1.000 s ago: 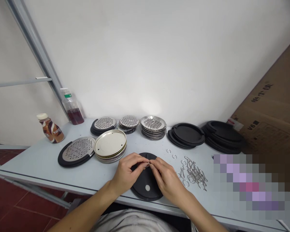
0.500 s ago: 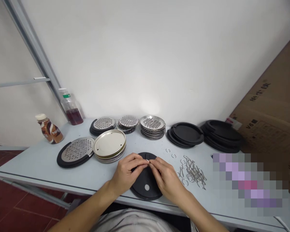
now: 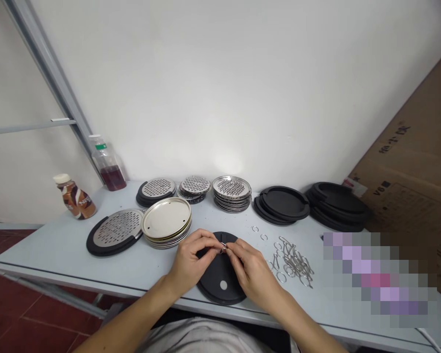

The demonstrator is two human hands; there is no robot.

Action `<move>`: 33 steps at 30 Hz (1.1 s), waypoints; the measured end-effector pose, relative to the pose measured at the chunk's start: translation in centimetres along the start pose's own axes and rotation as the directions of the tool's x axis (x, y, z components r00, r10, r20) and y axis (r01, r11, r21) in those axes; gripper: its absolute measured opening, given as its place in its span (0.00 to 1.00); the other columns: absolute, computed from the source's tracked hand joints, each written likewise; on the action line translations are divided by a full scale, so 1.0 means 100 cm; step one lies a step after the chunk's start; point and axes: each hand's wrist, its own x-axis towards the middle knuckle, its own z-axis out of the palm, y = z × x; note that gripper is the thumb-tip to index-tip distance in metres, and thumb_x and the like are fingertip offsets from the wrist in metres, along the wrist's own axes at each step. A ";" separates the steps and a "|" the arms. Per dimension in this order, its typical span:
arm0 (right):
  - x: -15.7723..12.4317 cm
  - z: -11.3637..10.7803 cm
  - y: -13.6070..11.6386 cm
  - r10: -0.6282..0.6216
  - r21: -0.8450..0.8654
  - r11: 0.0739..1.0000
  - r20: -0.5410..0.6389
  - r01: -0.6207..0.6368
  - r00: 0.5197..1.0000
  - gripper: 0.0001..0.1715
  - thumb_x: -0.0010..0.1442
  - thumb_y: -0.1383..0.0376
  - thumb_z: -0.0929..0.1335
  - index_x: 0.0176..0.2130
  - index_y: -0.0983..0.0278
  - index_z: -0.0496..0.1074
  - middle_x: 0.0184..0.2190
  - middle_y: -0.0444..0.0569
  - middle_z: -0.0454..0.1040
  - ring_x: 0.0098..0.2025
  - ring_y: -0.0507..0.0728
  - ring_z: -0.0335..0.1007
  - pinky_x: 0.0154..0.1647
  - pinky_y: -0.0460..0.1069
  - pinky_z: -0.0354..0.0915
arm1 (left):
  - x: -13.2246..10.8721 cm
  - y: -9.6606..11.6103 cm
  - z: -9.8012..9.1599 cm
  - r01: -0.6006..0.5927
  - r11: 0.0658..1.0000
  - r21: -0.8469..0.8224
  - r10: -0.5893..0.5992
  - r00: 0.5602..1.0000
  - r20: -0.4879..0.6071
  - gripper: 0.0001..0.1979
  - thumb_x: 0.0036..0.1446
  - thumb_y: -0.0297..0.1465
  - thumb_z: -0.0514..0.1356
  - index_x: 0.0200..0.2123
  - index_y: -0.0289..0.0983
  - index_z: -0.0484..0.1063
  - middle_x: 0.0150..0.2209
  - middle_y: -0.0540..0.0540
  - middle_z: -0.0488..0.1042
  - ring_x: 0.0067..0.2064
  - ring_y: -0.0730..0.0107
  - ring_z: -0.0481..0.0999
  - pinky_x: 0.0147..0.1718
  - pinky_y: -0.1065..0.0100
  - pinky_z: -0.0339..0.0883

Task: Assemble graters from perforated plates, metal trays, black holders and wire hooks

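Note:
Between the fingertips of both hands is a small metal ring (image 3: 223,249), held above the far part of a round black base (image 3: 220,274). My left hand (image 3: 194,255) pinches the ring from the left. From the right, my right hand (image 3: 248,262) grips it between thumb and forefinger. Fingers cover part of the ring, so I cannot tell whether a second metal piece is joined to it. The black base lies flat at the table's front edge, with a pale round spot near its front. Right of it sits a pile of metal rings and pins (image 3: 296,260).
Behind stand stacked grater discs (image 3: 231,193), pale metal discs (image 3: 167,220) and black bases (image 3: 284,205). A grater in a black holder (image 3: 115,233) lies left. Two bottles, one brown (image 3: 75,196) and one clear (image 3: 110,164), stand far left. A cardboard box (image 3: 407,186) rises at right.
My left fingertips have shifted slightly and parted a little, so more of the ring shows between the hands. The rest stays in place.

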 end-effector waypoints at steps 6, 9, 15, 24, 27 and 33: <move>-0.001 0.001 0.002 0.000 -0.002 1.000 -0.006 0.000 1.000 0.14 0.70 0.68 0.58 0.38 0.63 0.70 0.32 0.48 0.67 0.33 0.55 0.67 0.35 0.49 0.63 | 0.000 -0.001 0.002 0.018 1.000 0.020 -0.018 1.000 0.003 0.08 0.60 0.22 0.62 0.38 0.38 0.79 0.37 0.46 0.78 0.42 0.68 0.78 0.44 0.68 0.71; -0.002 0.002 0.004 -0.002 0.001 1.000 -0.001 0.002 1.000 0.13 0.70 0.68 0.58 0.39 0.63 0.70 0.32 0.48 0.68 0.34 0.56 0.67 0.36 0.50 0.64 | 0.000 -0.003 0.003 0.009 0.999 0.035 -0.009 1.000 -0.007 0.07 0.61 0.24 0.63 0.39 0.39 0.79 0.38 0.46 0.79 0.42 0.68 0.78 0.45 0.68 0.71; -0.002 0.003 0.005 0.001 -0.002 1.000 0.009 0.000 1.000 0.13 0.70 0.68 0.58 0.39 0.62 0.70 0.32 0.48 0.67 0.33 0.56 0.66 0.35 0.50 0.64 | -0.001 -0.002 0.003 0.010 0.999 0.033 -0.009 1.000 -0.019 0.06 0.59 0.25 0.65 0.38 0.39 0.80 0.38 0.47 0.79 0.41 0.68 0.78 0.44 0.68 0.72; -0.001 0.004 0.004 0.011 0.002 1.000 0.012 -0.011 1.000 0.14 0.70 0.69 0.58 0.37 0.63 0.70 0.31 0.47 0.67 0.32 0.55 0.66 0.33 0.50 0.62 | -0.003 0.001 0.003 -0.075 0.997 0.036 0.073 0.995 0.064 0.07 0.58 0.23 0.64 0.38 0.38 0.80 0.39 0.46 0.77 0.42 0.68 0.78 0.44 0.69 0.72; 0.000 0.005 0.005 0.011 -0.001 1.000 -0.005 -0.011 1.000 0.14 0.70 0.68 0.58 0.39 0.63 0.70 0.32 0.48 0.67 0.32 0.55 0.67 0.34 0.50 0.63 | -0.003 -0.001 0.003 -0.078 0.994 0.076 0.078 0.997 0.000 0.09 0.60 0.23 0.63 0.42 0.39 0.79 0.40 0.45 0.76 0.43 0.67 0.78 0.45 0.68 0.72; -0.001 0.005 0.004 0.016 -0.023 1.000 -0.004 -0.016 1.000 0.13 0.70 0.68 0.58 0.39 0.63 0.71 0.32 0.48 0.68 0.33 0.56 0.68 0.35 0.50 0.64 | -0.002 -0.008 0.004 0.008 0.997 0.081 -0.004 0.999 -0.054 0.08 0.61 0.25 0.62 0.42 0.39 0.79 0.49 0.43 0.73 0.37 0.72 0.78 0.43 0.67 0.72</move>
